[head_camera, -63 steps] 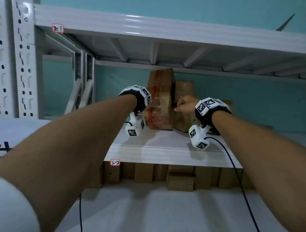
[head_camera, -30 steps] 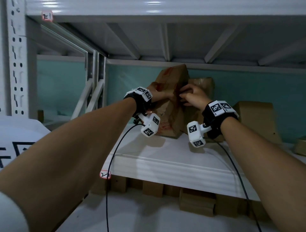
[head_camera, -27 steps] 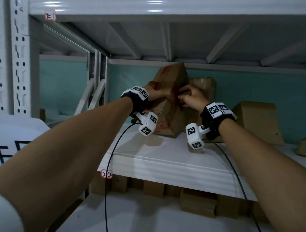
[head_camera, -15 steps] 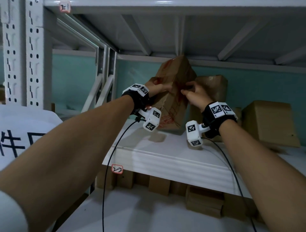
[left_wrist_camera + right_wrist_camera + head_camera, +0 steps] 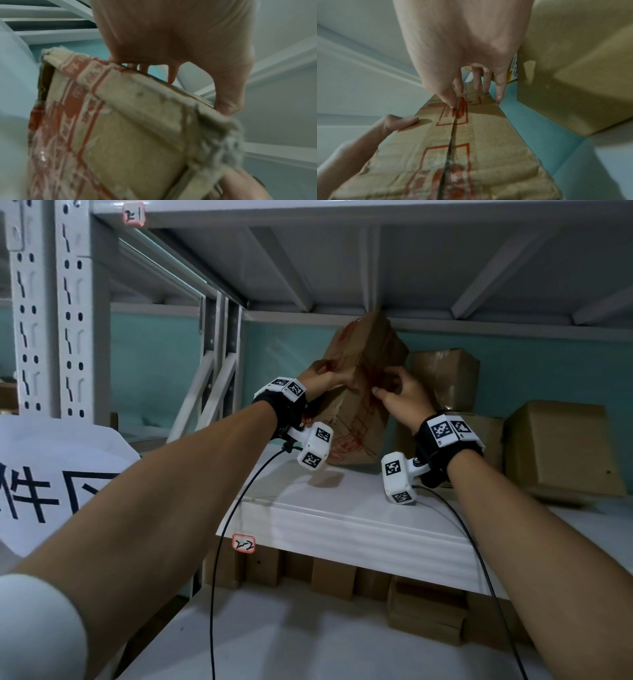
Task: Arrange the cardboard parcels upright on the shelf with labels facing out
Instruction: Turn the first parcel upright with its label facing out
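A tall cardboard parcel (image 5: 368, 354) with red print leans on the white shelf (image 5: 342, 508), its top tipped to the right and back. My left hand (image 5: 325, 378) grips its left edge, fingers over the far side and thumb (image 5: 226, 106) on the torn near corner of the parcel (image 5: 120, 135). My right hand (image 5: 394, 393) holds the front face with curled fingers. Its fingertips (image 5: 498, 100) bear on the taped seam and the right edge of the parcel (image 5: 471, 155). No label shows on the faces I see.
Another parcel (image 5: 445, 378) stands right behind, with a bigger one (image 5: 561, 446) further right and a low box (image 5: 486, 436) between. The upper shelf's ribbed underside (image 5: 342, 268) hangs close above. Several small boxes (image 5: 424, 611) sit on the lower level. A steel upright (image 5: 219, 354) stands at left.
The parcel stood upright two seconds ago and now leans over with its top to the right. Both hands have moved up onto it and hold it.
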